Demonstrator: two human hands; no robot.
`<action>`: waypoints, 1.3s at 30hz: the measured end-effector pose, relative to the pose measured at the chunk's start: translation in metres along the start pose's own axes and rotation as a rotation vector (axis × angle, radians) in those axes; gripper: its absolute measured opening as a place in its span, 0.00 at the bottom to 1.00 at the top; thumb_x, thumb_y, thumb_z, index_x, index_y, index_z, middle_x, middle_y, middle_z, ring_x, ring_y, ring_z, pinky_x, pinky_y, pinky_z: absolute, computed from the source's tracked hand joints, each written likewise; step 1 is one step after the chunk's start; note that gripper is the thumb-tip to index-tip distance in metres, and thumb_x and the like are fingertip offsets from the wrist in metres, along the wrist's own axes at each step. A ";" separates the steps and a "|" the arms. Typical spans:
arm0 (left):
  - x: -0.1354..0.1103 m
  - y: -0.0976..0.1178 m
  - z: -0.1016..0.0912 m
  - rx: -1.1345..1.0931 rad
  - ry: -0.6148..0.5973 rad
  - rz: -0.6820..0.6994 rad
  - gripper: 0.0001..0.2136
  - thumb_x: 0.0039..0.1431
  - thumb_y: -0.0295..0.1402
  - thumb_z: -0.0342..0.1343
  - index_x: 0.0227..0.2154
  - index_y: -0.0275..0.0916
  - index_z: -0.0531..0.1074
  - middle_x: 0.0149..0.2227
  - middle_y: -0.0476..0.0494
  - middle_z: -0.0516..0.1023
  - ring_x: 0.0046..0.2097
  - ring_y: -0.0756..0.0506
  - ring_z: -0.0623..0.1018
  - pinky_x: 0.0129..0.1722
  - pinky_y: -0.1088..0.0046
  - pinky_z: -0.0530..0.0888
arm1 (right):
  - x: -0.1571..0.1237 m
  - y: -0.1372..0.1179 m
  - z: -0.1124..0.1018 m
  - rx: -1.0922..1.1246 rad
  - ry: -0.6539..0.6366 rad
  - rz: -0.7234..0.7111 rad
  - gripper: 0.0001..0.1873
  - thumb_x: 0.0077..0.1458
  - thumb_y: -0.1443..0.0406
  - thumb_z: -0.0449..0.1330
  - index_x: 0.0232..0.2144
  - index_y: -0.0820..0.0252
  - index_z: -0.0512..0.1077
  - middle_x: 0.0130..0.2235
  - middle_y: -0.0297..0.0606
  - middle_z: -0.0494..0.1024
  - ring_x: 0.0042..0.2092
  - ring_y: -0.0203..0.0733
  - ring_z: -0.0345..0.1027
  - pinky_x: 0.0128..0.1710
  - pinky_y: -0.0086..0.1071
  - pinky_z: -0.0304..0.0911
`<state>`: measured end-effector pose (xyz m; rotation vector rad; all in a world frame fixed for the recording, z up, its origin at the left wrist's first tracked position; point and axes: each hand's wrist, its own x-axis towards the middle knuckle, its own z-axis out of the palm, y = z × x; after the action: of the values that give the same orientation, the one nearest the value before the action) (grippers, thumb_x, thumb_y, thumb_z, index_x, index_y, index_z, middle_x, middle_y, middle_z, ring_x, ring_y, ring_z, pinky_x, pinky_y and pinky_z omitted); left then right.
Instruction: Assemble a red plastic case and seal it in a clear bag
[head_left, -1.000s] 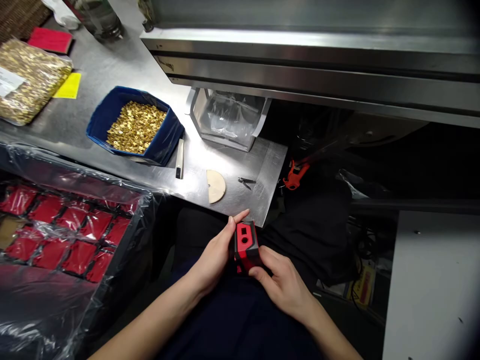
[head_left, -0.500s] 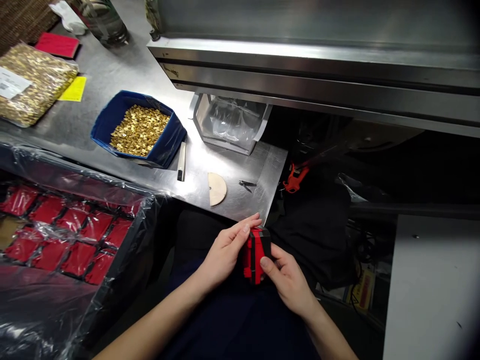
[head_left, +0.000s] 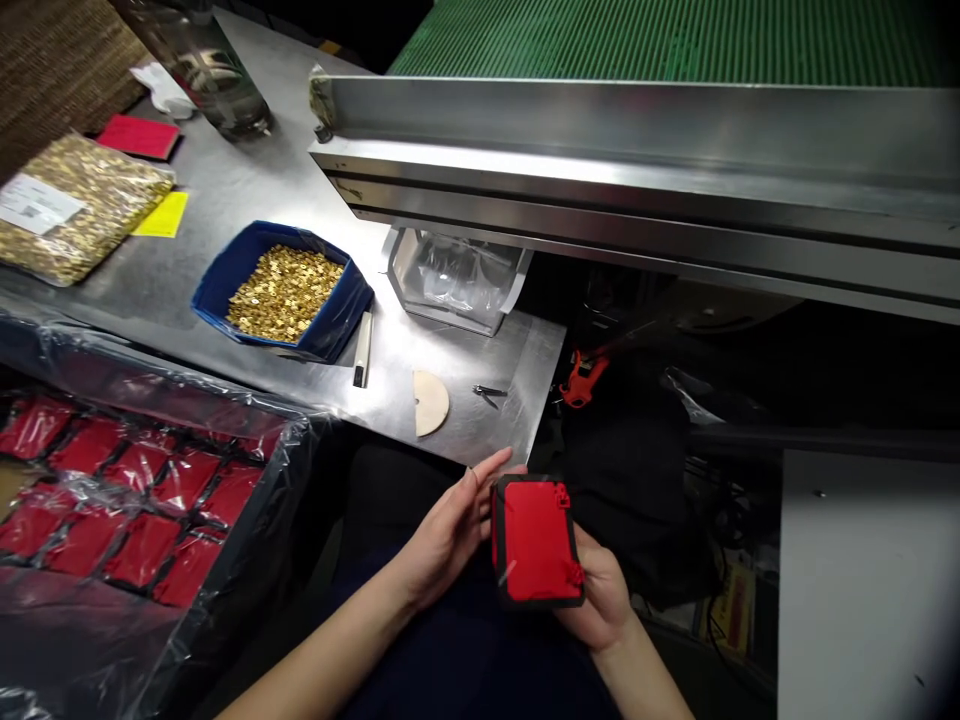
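A small red and black plastic case (head_left: 536, 540) is held over my lap, its flat red face toward me and two red latch-like pieces along its right edge. My right hand (head_left: 600, 590) grips it from the right and below; most of those fingers are hidden behind it. Along the case's left side lies my left hand (head_left: 450, 530), its fingers stretched out. Some of its fingertips pass behind the black edge, and whether they touch it I cannot tell.
On the metal table (head_left: 480, 440) are a blue bin (head_left: 214, 285) of gold-coloured pieces, a utility knife (head_left: 362, 350), a wooden half-disc (head_left: 431, 403), nail clippers (head_left: 490, 392) and a clear-bag bin (head_left: 450, 320). A plastic-lined crate (head_left: 292, 460) holds several bagged red items. A metal-edged green conveyor (head_left: 637, 40) crosses behind.
The case has turned from its narrow side to show its broad red face. My left hand has moved off its top to its left side. The view has tilted up slightly.
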<state>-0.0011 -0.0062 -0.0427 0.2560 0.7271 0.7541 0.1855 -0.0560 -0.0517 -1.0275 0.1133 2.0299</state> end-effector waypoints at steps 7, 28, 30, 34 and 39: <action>-0.035 0.008 -0.030 -0.417 -0.058 0.016 0.27 0.67 0.53 0.53 0.60 0.40 0.69 0.55 0.28 0.79 0.54 0.32 0.80 0.55 0.52 0.74 | 0.020 0.003 0.030 -0.981 -0.125 0.040 0.18 0.65 0.52 0.59 0.33 0.59 0.78 0.33 0.36 0.81 0.34 0.39 0.73 0.38 0.33 0.66; -0.062 -0.011 -0.081 -0.487 0.287 -0.102 0.30 0.71 0.51 0.46 0.60 0.28 0.71 0.55 0.24 0.79 0.48 0.32 0.83 0.50 0.56 0.78 | 0.068 -0.026 0.105 -1.830 -0.146 -0.284 0.10 0.71 0.56 0.48 0.48 0.51 0.63 0.36 0.31 0.79 0.37 0.42 0.75 0.36 0.32 0.63; -0.058 -0.011 -0.083 -0.490 0.279 -0.134 0.30 0.72 0.51 0.45 0.58 0.27 0.72 0.53 0.24 0.81 0.45 0.33 0.84 0.46 0.58 0.79 | 0.038 -0.032 0.091 -1.761 -0.282 -0.152 0.12 0.73 0.55 0.45 0.50 0.51 0.62 0.35 0.31 0.79 0.34 0.40 0.74 0.34 0.31 0.62; -0.053 -0.009 -0.085 -0.476 0.255 -0.208 0.30 0.71 0.52 0.45 0.56 0.29 0.73 0.51 0.26 0.82 0.43 0.34 0.84 0.41 0.59 0.80 | 0.012 -0.016 0.075 -1.995 -0.638 -0.193 0.12 0.73 0.58 0.46 0.50 0.53 0.66 0.39 0.33 0.79 0.37 0.38 0.74 0.34 0.31 0.59; -0.050 -0.009 -0.085 -0.369 0.294 -0.280 0.26 0.69 0.50 0.51 0.55 0.31 0.74 0.49 0.27 0.83 0.43 0.34 0.84 0.40 0.60 0.81 | 0.029 0.013 0.069 -2.352 -0.787 -0.561 0.16 0.74 0.59 0.44 0.47 0.58 0.69 0.33 0.36 0.80 0.28 0.38 0.71 0.25 0.38 0.44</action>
<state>-0.0792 -0.0505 -0.0833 -0.2931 0.8625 0.6493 0.1243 -0.0173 -0.0298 -0.8500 -2.9699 1.0139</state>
